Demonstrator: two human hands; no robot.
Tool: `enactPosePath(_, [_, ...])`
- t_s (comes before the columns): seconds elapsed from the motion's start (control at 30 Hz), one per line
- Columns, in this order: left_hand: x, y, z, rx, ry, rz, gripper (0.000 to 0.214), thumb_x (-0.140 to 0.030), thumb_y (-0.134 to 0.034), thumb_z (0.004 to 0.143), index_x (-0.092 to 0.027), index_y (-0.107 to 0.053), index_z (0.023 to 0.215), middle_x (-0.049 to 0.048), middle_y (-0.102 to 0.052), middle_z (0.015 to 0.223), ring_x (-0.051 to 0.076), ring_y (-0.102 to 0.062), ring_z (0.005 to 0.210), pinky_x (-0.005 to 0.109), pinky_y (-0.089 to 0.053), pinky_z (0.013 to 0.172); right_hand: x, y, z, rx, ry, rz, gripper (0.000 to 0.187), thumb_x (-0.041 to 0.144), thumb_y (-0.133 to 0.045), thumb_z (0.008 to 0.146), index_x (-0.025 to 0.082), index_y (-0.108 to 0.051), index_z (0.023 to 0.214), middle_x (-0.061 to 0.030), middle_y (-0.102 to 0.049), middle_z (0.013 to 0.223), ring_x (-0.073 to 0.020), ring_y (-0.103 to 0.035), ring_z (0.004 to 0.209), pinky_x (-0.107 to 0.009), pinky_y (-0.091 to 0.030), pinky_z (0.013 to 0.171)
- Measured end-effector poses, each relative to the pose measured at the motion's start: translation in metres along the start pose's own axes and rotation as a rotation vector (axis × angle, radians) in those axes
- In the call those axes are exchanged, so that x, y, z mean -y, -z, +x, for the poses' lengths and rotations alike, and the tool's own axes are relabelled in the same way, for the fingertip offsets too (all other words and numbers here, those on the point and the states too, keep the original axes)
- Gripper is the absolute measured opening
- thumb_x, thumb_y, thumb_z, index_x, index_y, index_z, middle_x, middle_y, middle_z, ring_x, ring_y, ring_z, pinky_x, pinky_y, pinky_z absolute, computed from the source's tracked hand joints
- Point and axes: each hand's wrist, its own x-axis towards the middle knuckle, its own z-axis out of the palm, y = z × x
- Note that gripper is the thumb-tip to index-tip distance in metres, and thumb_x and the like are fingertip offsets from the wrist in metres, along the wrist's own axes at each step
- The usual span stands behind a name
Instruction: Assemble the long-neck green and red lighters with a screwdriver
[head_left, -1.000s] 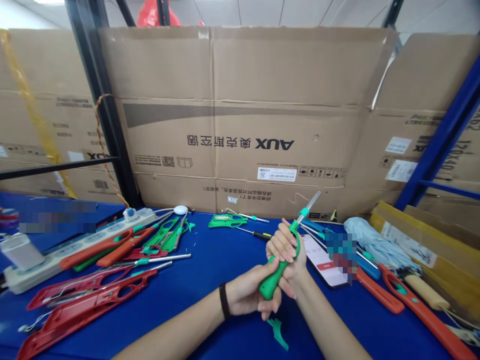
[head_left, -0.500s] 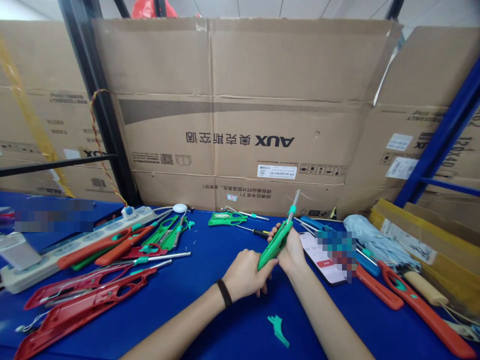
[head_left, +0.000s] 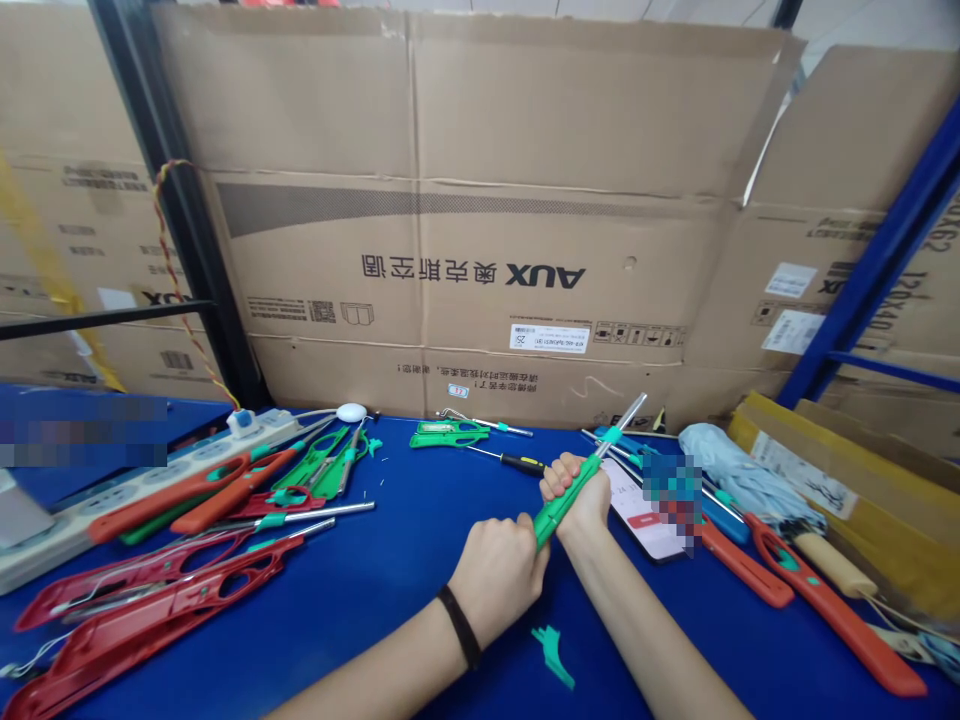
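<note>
A green long-nosed lighter is held in both hands over the blue table, slanting with its metal tube up to the right. My left hand, with a black band on its wrist, is closed round the lower end of the handle. Higher up, my right hand wraps its fingers round the handle below the tube. The lighter's narrow edge faces me; much of its body is hidden by my fingers. A loose teal trigger piece lies on the table below my hands.
To the left lie red lighter halves, orange lighters and a white power strip. Behind are a green lighter half and a screwdriver. A phone, more lighters and a yellow-taped box stand right.
The lighter has rolled from its broad side to its narrow edge, and its tube leans further right. My left hand has turned, its back now more toward me. The view has shifted slightly.
</note>
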Motion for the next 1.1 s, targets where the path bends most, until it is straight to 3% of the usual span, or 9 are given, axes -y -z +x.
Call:
enactPosePath(0.1, [0.002, 0.002, -0.001, 0.000, -0.055, 0.010, 0.017, -0.019, -0.042, 0.083, -0.012, -0.057, 0.088, 0.0131, -0.067, 0.071, 0.029, -0.066, 0.065, 0.031, -0.044, 0.058, 0.004, -0.001, -0.001, 0.034, 0.012, 0.013, 0.030, 0.021, -0.039, 0.070, 0.021, -0.025, 0.043, 0.0063, -0.030, 0.031, -0.0078, -0.030, 0.025, -0.019, -0.023, 0.029])
enactPosePath(0.2, [0.007, 0.005, 0.001, -0.006, -0.073, -0.325, 0.009, -0.025, -0.048, 0.079, -0.016, -0.052, 0.079, 0.0069, -0.065, 0.068, 0.023, -0.064, 0.063, 0.029, -0.045, 0.059, 0.008, -0.004, -0.003, 0.072, 0.022, 0.033, 0.031, 0.020, -0.040, 0.070, 0.021, -0.025, 0.043, 0.0065, -0.029, 0.031, -0.0071, -0.027, 0.026, -0.019, -0.023, 0.029])
enactPosePath(0.37, [0.017, 0.003, 0.016, 0.413, 0.074, -1.332, 0.049, -0.061, -0.041, 0.082, -0.014, -0.051, 0.073, 0.0003, -0.056, 0.054, 0.011, -0.051, 0.043, 0.025, -0.047, 0.048, 0.010, -0.014, -0.010, 0.159, 0.011, 0.056, 0.041, 0.026, -0.045, 0.075, 0.020, -0.022, 0.042, 0.0076, -0.024, 0.031, -0.0059, -0.019, 0.027, -0.018, -0.019, 0.028])
enactPosePath(0.47, [0.024, 0.000, 0.019, 0.582, 0.119, -1.592, 0.051, -0.061, -0.055, 0.077, -0.010, -0.057, 0.077, -0.0003, -0.055, 0.053, 0.009, -0.049, 0.041, 0.020, -0.045, 0.043, 0.007, -0.016, -0.014, 0.188, 0.000, 0.077, 0.042, 0.027, -0.046, 0.076, 0.020, -0.021, 0.043, 0.0084, -0.023, 0.032, -0.0054, -0.017, 0.028, -0.017, -0.020, 0.029])
enactPosePath(0.57, [0.027, -0.002, 0.018, 0.707, 0.239, -1.797, 0.043, -0.051, -0.050, 0.087, -0.010, -0.057, 0.075, -0.0040, -0.049, 0.047, 0.006, -0.041, 0.035, 0.015, -0.036, 0.035, 0.002, -0.017, -0.014, 0.203, -0.020, 0.090, 0.043, 0.028, -0.045, 0.078, 0.020, -0.022, 0.043, 0.0082, -0.024, 0.032, -0.0054, -0.018, 0.028, -0.017, -0.021, 0.030])
enactPosePath(0.63, [0.027, -0.002, 0.017, 0.753, 0.309, -1.891, 0.043, -0.045, -0.041, 0.094, -0.011, -0.056, 0.071, -0.0057, -0.043, 0.043, 0.004, -0.035, 0.031, 0.014, -0.030, 0.032, -0.001, -0.017, -0.013, 0.201, -0.028, 0.095, 0.044, 0.028, -0.044, 0.080, 0.020, -0.022, 0.042, 0.0077, -0.025, 0.032, -0.0058, -0.020, 0.028, -0.017, -0.022, 0.030])
enactPosePath(0.7, [0.025, -0.002, 0.018, 0.722, 0.350, -1.912, 0.045, -0.040, -0.036, 0.097, -0.011, -0.055, 0.069, -0.0058, -0.041, 0.041, 0.004, -0.032, 0.030, 0.013, -0.027, 0.031, -0.002, -0.016, -0.012, 0.190, -0.022, 0.102, 0.045, 0.030, -0.044, 0.081, 0.020, -0.023, 0.042, 0.0072, -0.026, 0.032, -0.0060, -0.023, 0.029, -0.017, -0.024, 0.031])
enactPosePath(0.83, [0.020, -0.002, 0.020, 0.611, 0.374, -1.839, 0.045, -0.041, -0.041, 0.096, -0.011, -0.054, 0.064, -0.0050, -0.043, 0.038, 0.004, -0.032, 0.028, 0.013, -0.026, 0.030, 0.000, -0.015, -0.009, 0.163, 0.006, 0.114, 0.045, 0.032, -0.044, 0.083, 0.019, -0.026, 0.043, 0.0072, -0.028, 0.033, -0.0064, -0.027, 0.031, -0.017, -0.028, 0.033])
enactPosePath(1.1, [0.019, 0.000, 0.021, 0.627, 0.403, -1.795, 0.047, -0.039, -0.038, 0.097, -0.012, -0.055, 0.062, -0.0035, -0.045, 0.038, 0.004, -0.034, 0.027, 0.013, -0.028, 0.029, 0.002, -0.012, -0.008, 0.145, 0.033, 0.124, 0.041, 0.025, -0.042, 0.081, 0.020, -0.026, 0.043, 0.0073, -0.028, 0.033, -0.0065, -0.027, 0.030, -0.017, -0.027, 0.032])
